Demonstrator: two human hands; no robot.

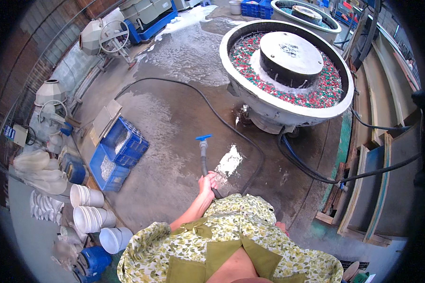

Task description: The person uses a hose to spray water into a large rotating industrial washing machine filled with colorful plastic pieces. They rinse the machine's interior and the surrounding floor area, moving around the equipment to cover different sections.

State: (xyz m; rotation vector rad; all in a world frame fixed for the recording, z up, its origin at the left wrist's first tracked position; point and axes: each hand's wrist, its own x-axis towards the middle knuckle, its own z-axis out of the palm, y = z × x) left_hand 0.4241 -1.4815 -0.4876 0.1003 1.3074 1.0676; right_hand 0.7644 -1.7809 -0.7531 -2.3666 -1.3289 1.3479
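My left hand [207, 185] is wrapped round the end of a hose, just below its grey pipe piece [203, 153]. A blue valve handle [204, 137] tops this piece, pointing away from me. The dark hose [212, 107] trails from behind my hand in a wide loop over the wet floor. Only a sliver of my right hand [282, 227] shows beside my patterned smock [241, 212]; its fingers are hidden. Ahead on the right stands a round vibrating tub [225, 59], filled with red, green and white pieces round a white-topped centre.
Two blue crates [133, 150] with pale pieces sit on the left. White buckets [93, 218] and a blue drum [93, 260] stand near left. Thick cables [316, 177] stretch from the tub to the right. Foam [184, 21] lies on the far floor, near tumbling machines [92, 37].
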